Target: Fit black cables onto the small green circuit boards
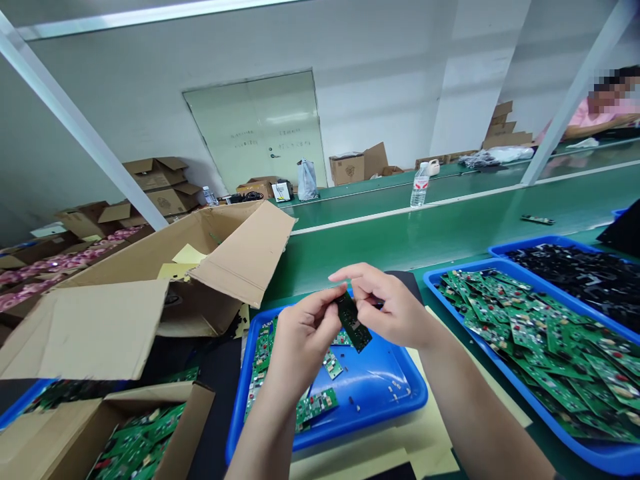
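A narrow dark-green circuit board [354,323] is held tilted above a blue tray [380,410]. My left hand [310,327] pinches its upper left edge between thumb and fingers. On the board's right side, my right hand [393,303] has its thumb and bent fingers closed against the edge, with the index finger reaching over the top. Whether a small part sits between the right fingertips is hidden. Beneath the hands, the tray contains several green circuit boards [317,407] on its left side and small loose bits [397,390] at the right.
At right, one blue tray [530,393] is heaped with green boards and another [500,250] with black parts. Open cardboard boxes [85,333] crowd the left. A water bottle [420,187] stands on the green bench [345,243]. A person in pink [590,120] sits far right.
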`<state>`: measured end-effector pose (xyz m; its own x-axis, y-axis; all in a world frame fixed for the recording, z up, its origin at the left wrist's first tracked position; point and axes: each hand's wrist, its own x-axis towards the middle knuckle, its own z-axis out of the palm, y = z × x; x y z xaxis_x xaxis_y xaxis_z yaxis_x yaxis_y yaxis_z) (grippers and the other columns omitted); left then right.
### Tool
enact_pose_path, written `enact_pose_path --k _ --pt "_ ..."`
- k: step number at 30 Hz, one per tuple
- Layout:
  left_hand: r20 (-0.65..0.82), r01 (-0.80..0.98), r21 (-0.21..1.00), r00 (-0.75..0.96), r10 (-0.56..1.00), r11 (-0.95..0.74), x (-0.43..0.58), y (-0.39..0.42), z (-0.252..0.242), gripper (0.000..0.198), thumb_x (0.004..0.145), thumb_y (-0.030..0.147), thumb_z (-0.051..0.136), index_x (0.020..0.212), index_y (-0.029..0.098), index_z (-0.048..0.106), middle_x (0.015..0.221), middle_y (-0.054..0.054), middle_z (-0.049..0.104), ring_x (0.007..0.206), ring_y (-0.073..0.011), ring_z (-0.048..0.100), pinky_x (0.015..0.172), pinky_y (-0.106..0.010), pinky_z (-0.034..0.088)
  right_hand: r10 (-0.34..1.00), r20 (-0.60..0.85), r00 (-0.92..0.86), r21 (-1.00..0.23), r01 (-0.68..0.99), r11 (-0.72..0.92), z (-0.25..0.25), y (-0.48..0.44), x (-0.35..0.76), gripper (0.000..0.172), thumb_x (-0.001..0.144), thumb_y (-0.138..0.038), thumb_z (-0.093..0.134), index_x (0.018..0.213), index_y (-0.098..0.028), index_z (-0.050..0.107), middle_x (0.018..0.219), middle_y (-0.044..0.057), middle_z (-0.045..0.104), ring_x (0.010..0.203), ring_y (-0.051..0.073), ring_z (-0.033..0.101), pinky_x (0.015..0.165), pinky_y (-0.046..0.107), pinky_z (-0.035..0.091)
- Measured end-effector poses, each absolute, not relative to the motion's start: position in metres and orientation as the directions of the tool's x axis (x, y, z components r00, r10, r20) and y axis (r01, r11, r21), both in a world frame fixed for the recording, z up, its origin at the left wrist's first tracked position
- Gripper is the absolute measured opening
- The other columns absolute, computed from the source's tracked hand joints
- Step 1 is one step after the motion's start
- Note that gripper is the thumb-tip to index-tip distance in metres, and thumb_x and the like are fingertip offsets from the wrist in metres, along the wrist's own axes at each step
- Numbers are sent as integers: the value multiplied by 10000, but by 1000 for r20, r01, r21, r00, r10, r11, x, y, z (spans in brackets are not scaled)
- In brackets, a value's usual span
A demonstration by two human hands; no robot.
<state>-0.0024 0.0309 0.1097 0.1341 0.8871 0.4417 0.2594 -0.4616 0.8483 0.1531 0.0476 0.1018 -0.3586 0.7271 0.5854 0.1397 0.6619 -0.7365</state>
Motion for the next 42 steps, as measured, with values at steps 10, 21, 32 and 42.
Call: enact_pose_path --k 10,21,32,42 --pt "326 -166 934 39 945 -316 -12 27 118 342 815 310 644 1122 164 670 947 -106 754 894 -241 715 692 -307 621 880 277 -386 -893 234 384 115 36 165 312 861 -445 529 748 -162 595 574 -38 425 512 87 349 462 226 265" --pt "620 365 684 163 767 -631 -34 30 119 236 798 165 642 1009 225 728 963 -45 730 845 -157 684 701 -229 587 851 210 -482 -925 184 332 123 29 168 281 838 -364 553 639 -165 539 560 -40 449 515 78 350 482 223 276" --pt "772 604 203 386 506 -771 -40 37 122 171 839 121 590 970 168 689 757 -14 664 655 -108 628 633 -206 515 834 211 -509 -906 218 362 124 29 167 268 841 -357 571 668 -152 582 589 -30 514 540 82 417 504 212 310" --pt "841 694 278 157 517 -664 -40 51 117 146 817 320 630 929 269 709 825 24 707 706 -152 649 711 -269 511 856 289 -430 -746 459 482 126 32 173 263 863 -315 569 663 -145 588 526 -62 432 508 66 395 485 202 273"
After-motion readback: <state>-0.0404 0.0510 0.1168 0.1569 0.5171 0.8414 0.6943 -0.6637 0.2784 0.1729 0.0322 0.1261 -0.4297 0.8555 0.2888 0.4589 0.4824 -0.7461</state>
